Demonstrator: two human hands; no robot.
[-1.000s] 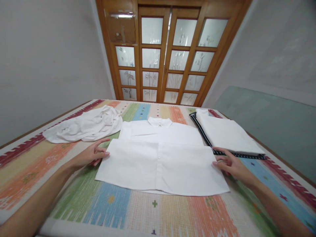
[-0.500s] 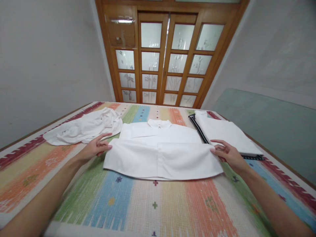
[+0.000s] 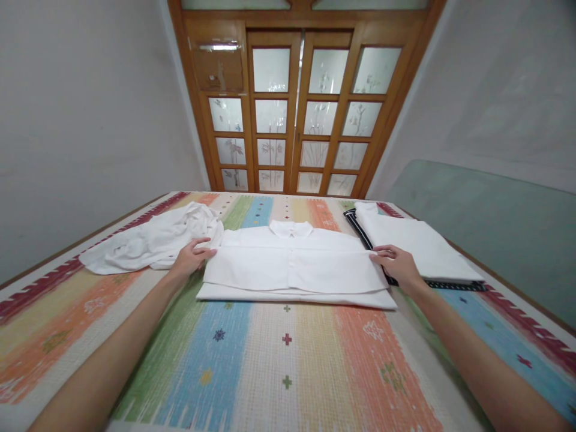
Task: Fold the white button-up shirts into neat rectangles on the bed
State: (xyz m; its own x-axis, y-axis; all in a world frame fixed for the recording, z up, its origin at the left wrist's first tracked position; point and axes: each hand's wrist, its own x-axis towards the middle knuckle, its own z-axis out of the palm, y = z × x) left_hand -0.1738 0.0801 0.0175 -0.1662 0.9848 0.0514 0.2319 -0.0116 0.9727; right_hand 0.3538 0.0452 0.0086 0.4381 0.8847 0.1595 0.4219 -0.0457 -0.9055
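A white collared shirt [image 3: 292,270] lies in front of me with its lower part folded up over the body and its collar at the far side. My left hand [image 3: 193,255] pinches the left end of the folded flap's upper edge. At the right end of that same edge, my right hand [image 3: 396,264] grips the cloth between thumb and fingers. The flap's near edge sits a little back from the bottom fold, which shows as a second layer beneath.
A crumpled white garment [image 3: 157,237] lies at the left. Folded white clothes [image 3: 414,243] rest on a black-and-white striped piece [image 3: 360,231] at the right. All lie on a colourful striped cloth [image 3: 270,372]. Beyond stand wooden glass doors [image 3: 297,114], with walls on both sides.
Both hands have carried the flap's upper edge away from me and slightly inward, toward the collar. The bottom of the shirt has drawn back, and a lower layer now shows.
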